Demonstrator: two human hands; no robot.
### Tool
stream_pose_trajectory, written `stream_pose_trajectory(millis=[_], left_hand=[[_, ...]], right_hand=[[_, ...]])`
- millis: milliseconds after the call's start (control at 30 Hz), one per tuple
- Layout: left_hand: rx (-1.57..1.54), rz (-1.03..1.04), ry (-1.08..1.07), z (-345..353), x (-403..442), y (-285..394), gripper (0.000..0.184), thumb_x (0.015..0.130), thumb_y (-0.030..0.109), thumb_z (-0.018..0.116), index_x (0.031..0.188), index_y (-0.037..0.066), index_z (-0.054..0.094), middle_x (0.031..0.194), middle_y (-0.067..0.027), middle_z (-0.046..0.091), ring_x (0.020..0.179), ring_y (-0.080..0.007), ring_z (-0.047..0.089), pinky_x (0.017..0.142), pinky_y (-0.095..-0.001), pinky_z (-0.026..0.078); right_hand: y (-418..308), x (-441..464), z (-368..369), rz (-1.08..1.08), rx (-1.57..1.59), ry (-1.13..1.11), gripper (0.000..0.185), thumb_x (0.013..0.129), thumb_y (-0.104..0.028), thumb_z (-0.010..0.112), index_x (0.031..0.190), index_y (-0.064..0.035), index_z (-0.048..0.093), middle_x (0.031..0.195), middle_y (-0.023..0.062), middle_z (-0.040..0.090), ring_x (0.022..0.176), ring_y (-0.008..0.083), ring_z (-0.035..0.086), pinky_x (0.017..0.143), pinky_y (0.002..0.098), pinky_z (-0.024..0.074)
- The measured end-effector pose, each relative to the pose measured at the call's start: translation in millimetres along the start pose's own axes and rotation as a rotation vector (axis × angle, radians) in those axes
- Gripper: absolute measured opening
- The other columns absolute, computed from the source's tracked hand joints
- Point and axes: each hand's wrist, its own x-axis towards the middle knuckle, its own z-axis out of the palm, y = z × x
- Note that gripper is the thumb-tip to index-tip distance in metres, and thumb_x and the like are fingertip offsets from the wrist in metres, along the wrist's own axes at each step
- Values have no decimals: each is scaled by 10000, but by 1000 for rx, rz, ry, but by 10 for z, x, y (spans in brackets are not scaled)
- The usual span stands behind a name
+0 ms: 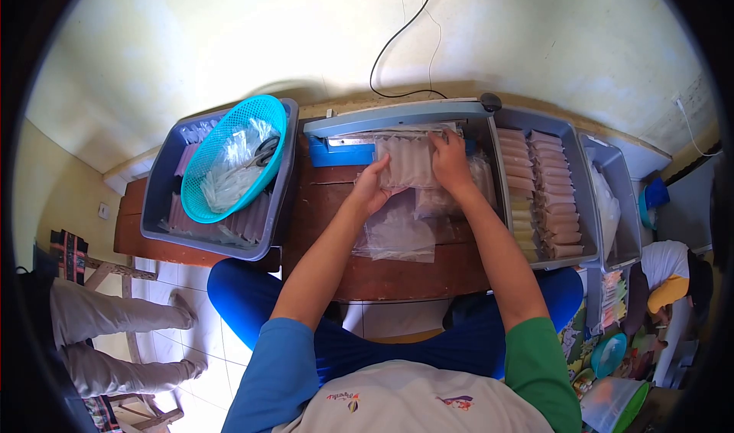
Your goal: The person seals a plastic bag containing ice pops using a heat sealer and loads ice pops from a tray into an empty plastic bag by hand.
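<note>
Currently, a clear plastic pack of pinkish-brown tubes (405,164) is gripped at its left edge by the left hand (372,190) and clasped at its upper right side by the right hand (451,160). The pack is held over the table (413,281), in front of what looks like a bag sealer (329,154), whose blue base is partly covered. Below the hands, loose clear plastic bags (401,238) are spread out, and more filled packs (483,174) are seen beside the right wrist. To the left, a turquoise mesh basket (200,174) with clear bags and dark-handled scissors (266,151) is propped on a grey tub (284,192). To the right, another grey tub (535,121) is lined with rows of tube packs (556,192).
</note>
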Motion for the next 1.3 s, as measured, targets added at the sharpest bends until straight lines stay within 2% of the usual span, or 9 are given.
stream_pose_trajectory(millis=[133, 200, 300, 633, 700, 833, 933, 1100, 1300], left_hand=[[4, -3, 17, -12, 8, -12, 456, 996, 340, 456, 1348, 49, 441, 1310, -147, 550, 1174, -307, 570, 981, -460, 481], [6, 3, 14, -26, 12, -18, 458, 999, 335, 453, 1352, 46, 433, 1314, -148, 545, 1172, -309, 570, 982, -461, 480], [-9, 4, 10, -31, 27, -21, 459, 1000, 330, 450, 1357, 43, 428, 1320, -154, 538, 1177, -313, 565, 981, -460, 483], [-14, 2, 1, -68, 49, -33, 446, 1001, 320, 448, 1347, 38, 438, 1323, -157, 534, 1182, -316, 563, 984, -466, 484], [-13, 3, 1, -61, 35, -28, 444, 1001, 320, 448, 1345, 38, 439, 1319, -156, 537, 1178, -315, 566, 985, -462, 484], [-11, 8, 11, -72, 43, -31, 448, 1001, 325, 450, 1346, 40, 438, 1313, -151, 543, 1176, -312, 567, 985, -457, 483], [-36, 15, -38, -71, 44, -25, 449, 1000, 328, 454, 1345, 42, 439, 1315, -148, 542, 1177, -308, 567, 990, -455, 479], [-1, 7, -15, -53, 23, -10, 460, 995, 320, 463, 1362, 45, 428, 1327, -143, 538, 1191, -306, 559, 1000, -460, 470], [1, 16, -40, -39, 48, -11, 466, 991, 322, 467, 1367, 50, 428, 1335, -144, 535, 1203, -305, 553, 999, -457, 471]], right_hand=[[19, 35, -200, 177, 184, 211, 244, 829, -74, 580, 1050, 0, 650, 1080, 214, 626, 992, 380, 591, 909, 436, 463], [14, 66, -285, 598, 335, 217, 227, 809, -164, 672, 976, -13, 655, 889, 154, 692, 830, 338, 659, 810, 421, 505], [201, 114, -209, 651, 215, 246, 273, 774, -232, 725, 947, -31, 659, 782, 139, 702, 781, 334, 681, 764, 417, 522], [237, 264, -149, 752, 162, 185, 272, 724, -263, 764, 911, -69, 722, 857, 146, 714, 863, 332, 681, 793, 414, 522], [234, 271, -130, 702, 37, 206, 324, 727, -302, 775, 924, -48, 738, 772, 127, 707, 728, 238, 695, 729, 347, 528], [296, 323, -84, 721, 120, 169, 326, 742, -303, 770, 940, -45, 739, 716, 108, 697, 611, 206, 681, 675, 324, 531], [335, 373, -71, 730, 220, 138, 263, 760, -252, 765, 918, -43, 739, 672, 81, 688, 507, 158, 643, 551, 296, 513], [452, 440, 29, 839, 550, 243, 67, 783, -76, 725, 798, -17, 699, 556, 45, 604, 412, 101, 528, 358, 251, 364], [457, 514, 53, 880, 635, 284, 75, 802, -49, 701, 752, -11, 660, 533, 42, 574, 374, 95, 472, 345, 255, 329]])
